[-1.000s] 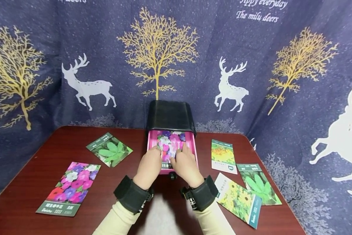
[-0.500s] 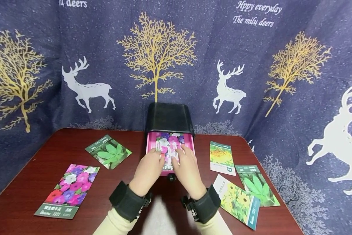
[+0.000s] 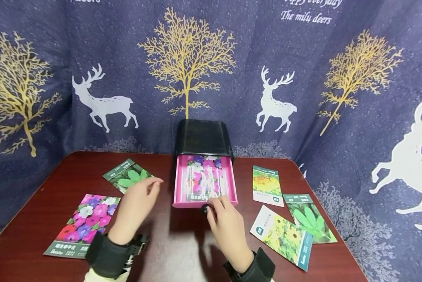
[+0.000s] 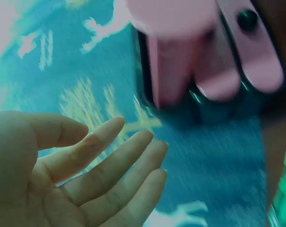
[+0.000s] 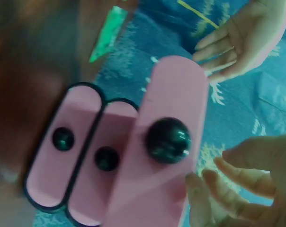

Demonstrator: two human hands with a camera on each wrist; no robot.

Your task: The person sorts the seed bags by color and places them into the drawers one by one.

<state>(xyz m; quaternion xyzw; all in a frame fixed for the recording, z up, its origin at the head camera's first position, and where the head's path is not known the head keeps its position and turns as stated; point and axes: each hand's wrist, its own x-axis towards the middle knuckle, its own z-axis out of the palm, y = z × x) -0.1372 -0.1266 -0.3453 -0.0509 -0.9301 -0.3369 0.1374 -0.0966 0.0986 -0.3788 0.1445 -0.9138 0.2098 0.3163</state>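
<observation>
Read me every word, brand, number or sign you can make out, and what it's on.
"The milu deers": backdrop cloth.
"everyday": same cloth, line clipped at frame top.
"deers": same cloth, upper left, clipped.
"Beishu": left flower packet.
"Beishu": sunflower packet.
Other print on these, the drawer packet and remaining packets: too small or blurred.

Glossy plastic gleams on the cabinet (image 3: 204,137) and knob (image 5: 169,140), with smooth plastic on the drawer (image 3: 186,205), polished wood on the table (image 3: 161,239), sleek paper on the packets (image 3: 87,219) and matt cloth on the backdrop (image 3: 237,98).
</observation>
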